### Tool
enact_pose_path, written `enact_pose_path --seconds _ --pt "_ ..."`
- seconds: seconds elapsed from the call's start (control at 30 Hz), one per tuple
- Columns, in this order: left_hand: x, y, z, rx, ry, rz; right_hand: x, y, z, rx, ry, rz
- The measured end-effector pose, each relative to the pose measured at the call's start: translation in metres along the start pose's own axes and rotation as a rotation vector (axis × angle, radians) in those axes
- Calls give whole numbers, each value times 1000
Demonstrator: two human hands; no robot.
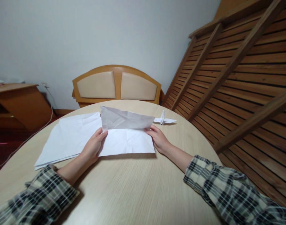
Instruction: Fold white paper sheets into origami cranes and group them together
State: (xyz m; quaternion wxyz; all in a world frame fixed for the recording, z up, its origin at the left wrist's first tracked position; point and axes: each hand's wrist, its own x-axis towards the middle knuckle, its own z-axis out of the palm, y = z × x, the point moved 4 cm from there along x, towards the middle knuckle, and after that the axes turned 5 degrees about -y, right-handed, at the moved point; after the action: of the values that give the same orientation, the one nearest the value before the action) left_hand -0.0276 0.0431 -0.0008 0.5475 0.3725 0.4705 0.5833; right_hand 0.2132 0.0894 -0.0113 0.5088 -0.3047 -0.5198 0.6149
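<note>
A creased white sheet of paper (126,137) lies on the round wooden table (138,190) in front of me, its far half folded up and standing. My left hand (94,146) pinches the sheet's left edge at the fold line. At the fold's right end, my right hand (158,138) pinches the other edge. Both sleeves are plaid.
A stack of white sheets (68,137) lies to the left of the folded sheet. A small folded paper crane (163,119) sits at the table's far right. A wooden chair with beige pads (116,85) stands behind the table; a slatted wooden frame (239,72) leans at right.
</note>
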Motion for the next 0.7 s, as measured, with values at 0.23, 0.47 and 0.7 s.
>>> enact_pose_path --seconds 0.23,0.47,0.7 --pt "0 2 -4 -143 28 2 -3 -3 -1 7 52 65" --pt "-11 8 16 -427 -248 -97 -10 -8 -1 2 289 -94" --pt "-8 -7 20 -257 -290 -99 -32 -10 39 -268 -55 -116"
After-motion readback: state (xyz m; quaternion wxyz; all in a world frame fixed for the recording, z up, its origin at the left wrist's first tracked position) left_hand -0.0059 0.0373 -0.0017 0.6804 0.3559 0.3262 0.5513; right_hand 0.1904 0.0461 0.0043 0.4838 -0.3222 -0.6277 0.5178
